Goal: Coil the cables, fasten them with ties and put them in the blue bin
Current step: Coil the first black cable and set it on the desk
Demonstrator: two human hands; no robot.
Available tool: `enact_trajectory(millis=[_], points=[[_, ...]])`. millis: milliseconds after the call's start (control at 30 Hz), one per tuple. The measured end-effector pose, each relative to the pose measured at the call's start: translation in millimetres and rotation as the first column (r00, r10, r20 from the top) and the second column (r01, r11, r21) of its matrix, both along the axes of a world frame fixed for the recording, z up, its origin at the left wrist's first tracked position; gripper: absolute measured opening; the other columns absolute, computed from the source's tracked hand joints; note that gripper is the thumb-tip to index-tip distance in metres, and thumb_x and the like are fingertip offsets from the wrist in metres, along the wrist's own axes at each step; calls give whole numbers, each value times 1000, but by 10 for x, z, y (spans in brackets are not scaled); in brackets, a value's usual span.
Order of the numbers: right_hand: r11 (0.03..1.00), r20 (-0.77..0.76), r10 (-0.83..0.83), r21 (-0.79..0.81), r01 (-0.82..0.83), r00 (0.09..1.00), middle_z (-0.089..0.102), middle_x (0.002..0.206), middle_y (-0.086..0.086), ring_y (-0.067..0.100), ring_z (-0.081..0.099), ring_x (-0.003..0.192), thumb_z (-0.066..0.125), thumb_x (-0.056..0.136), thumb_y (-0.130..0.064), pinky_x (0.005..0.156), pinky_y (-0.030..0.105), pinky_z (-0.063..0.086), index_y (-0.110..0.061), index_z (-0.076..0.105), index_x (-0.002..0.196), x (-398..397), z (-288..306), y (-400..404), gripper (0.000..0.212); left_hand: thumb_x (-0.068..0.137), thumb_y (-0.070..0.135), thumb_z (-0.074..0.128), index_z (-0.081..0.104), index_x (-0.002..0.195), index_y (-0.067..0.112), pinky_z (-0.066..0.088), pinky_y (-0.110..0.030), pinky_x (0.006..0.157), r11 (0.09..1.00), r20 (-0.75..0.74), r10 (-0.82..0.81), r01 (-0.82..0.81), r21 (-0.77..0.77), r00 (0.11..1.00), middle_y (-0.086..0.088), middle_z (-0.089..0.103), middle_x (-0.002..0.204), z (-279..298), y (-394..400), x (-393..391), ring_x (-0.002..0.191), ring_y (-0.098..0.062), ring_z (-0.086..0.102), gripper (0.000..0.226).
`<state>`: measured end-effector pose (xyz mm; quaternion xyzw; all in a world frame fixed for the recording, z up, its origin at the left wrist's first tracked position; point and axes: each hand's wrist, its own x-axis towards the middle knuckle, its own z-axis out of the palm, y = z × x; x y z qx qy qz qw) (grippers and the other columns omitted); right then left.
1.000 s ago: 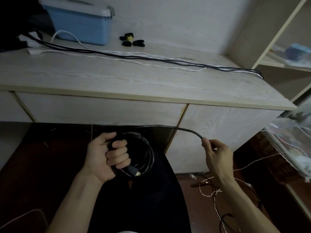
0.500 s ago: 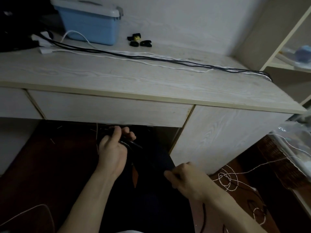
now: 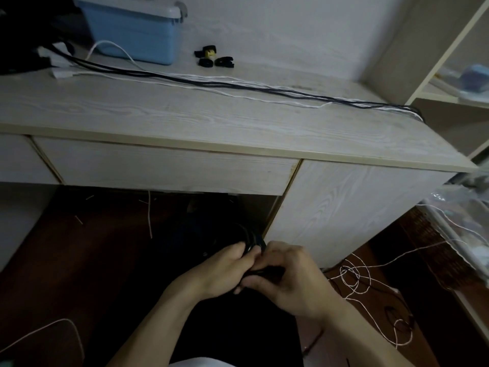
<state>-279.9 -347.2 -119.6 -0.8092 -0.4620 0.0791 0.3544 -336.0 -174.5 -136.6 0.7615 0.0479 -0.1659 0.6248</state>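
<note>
Black cable (image 3: 251, 241), wound into a coil, sits between your two hands low in front of you, over your dark lap. Your left hand (image 3: 219, 274) has its fingers curled around the strands, and your right hand (image 3: 288, 279) closes on the same bundle from the other side, thumb and fingers wrapped over it, so the two hands touch. The coil is mostly lost against the dark background; only a few loops show rising just above your knuckles.

To your right, thin white wire (image 3: 354, 276) lies tangled in loose loops on the reddish floor (image 3: 92, 260), and another white strand (image 3: 47, 332) curves across the floor at lower left. A short pale cord (image 3: 149, 215) hangs down below the drawer front.

Beyond your hands stands the pale wood-grain counter (image 3: 185, 120) with a drawer front (image 3: 164, 165) under its edge. Across its top runs a long bundle of black and white cables (image 3: 264, 87), stretched from the far left corner to the right edge, where it drops over. Behind that bundle, near the wall, lie three small black cable ties (image 3: 214, 58), one with a yellow mark, close together. At the far left corner sits the blue bin (image 3: 132, 33) with its pale lid on, a white cable arching just in front of it. On the right, shelves (image 3: 449, 96) hold blurred objects you cannot make out.
</note>
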Motion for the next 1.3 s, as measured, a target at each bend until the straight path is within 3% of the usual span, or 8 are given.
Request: enact_trajectory(millis=[100, 200, 400, 600, 900, 1067, 1200, 1300], points=[[970, 6, -193, 153, 190, 981, 60, 78, -16, 6, 61, 71, 87, 66, -51, 63, 15, 45, -25, 70, 80, 81, 27, -23, 34, 99, 52, 45, 50, 79, 13, 28, -30, 52, 942, -43, -101, 81, -326, 994, -5, 41, 62, 86, 56, -62, 52, -16, 36, 44], [924, -150, -267, 239, 297, 952, 56, 75, -18, 5, 53, 61, 90, 58, -51, 55, 12, 38, -28, 63, 82, 161, 45, -59, 43, 96, 47, 52, 55, 87, 9, 21, -31, 49, 916, -9, -197, 181, -359, 980, 0, 37, 56, 164, 116, -72, 46, -12, 30, 40], [980, -288, -68, 160, 118, 955, 57, 118, 1, 19, 60, 109, 57, 87, -67, 88, 29, 52, -19, 62, 127, 250, -44, -99, 63, 100, 42, 45, 50, 76, 11, 30, -23, 40, 684, 33, -141, 122, -719, 989, 4, 33, 42, 128, 173, -61, 31, -7, 26, 40], [954, -694, 72, 258, 155, 716, 67, 113, 19, 29, 65, 105, 83, 75, -43, 93, 38, 52, -6, 51, 130, 136, -168, 3, 74, 99, 40, 50, 51, 72, 13, 35, -21, 37, 448, 14, -194, 102, -888, 981, 6, 43, 39, 44, 120, -15, 28, -5, 38, 38], [831, -864, 78, 332, 446, 498, 59, 57, -2, 6, 43, 40, 77, 80, -30, 43, 19, 44, 3, 66, 100, 184, -96, 14, 40, 87, 37, 72, 64, 93, 3, 49, -29, 59, 381, -76, -59, -48, -923, 995, 1, 51, 56, 2, 4, 102, 47, -12, 52, 35], [799, -898, 54, 301, 520, 438, 51, 48, -1, 9, 40, 39, 71, 80, -26, 41, 19, 36, -6, 71, 87, 109, -34, 47, 22, 68, 28, 89, 73, 94, 0, 59, -35, 69, 385, -149, 53, -158, -909, 987, -7, 66, 70, 2, -19, 75, 67, -20, 70, 41], [776, -891, 24, 302, 554, 454, 53, 54, 2, 12, 47, 46, 77, 79, -25, 45, 22, 40, -4, 72, 92, 69, -59, 56, 25, 91, 23, 67, 65, 98, -1, 42, -24, 50, 297, -121, -53, -100, -950, 991, 2, 50, 56, 39, 37, 118, 44, -8, 48, 26], [824, -788, -73, 298, 483, 611, 72, 81, 7, 22, 68, 72, 79, 81, -24, 66, 29, 55, -4, 71, 107, 127, -48, 26, 34, 95, 30, 56, 57, 80, 7, 24, -22, 40, 468, -186, 62, -193, -862, 981, 7, 30, 44, 111, -2, 118, 33, -6, 26, 28]])
